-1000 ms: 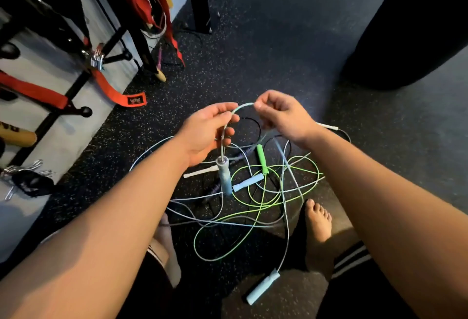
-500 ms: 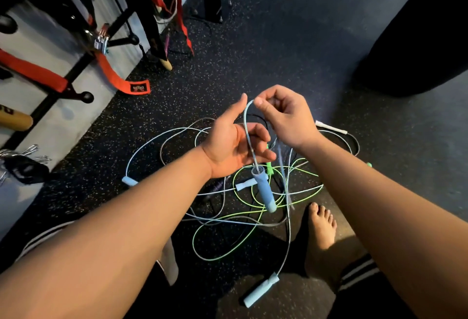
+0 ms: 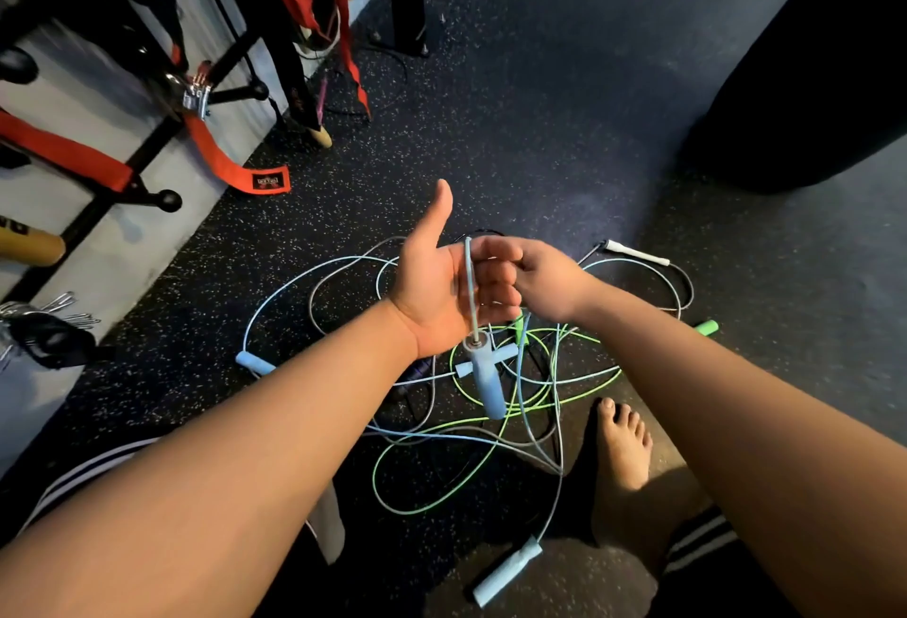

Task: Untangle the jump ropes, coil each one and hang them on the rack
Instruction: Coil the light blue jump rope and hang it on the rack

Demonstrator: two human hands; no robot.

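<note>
Though aloft, rope (image 3: 470, 284) across left hand (image 3: 432, 286)

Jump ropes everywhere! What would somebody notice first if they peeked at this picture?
First, the two hands in the middle: the left hand is open, thumb up, and the right hand pinches a blue cord whose handle dangles below. Under them a tangle of blue, green and grey ropes sprawls on the dark floor, and red straps hang at the far left.
</note>
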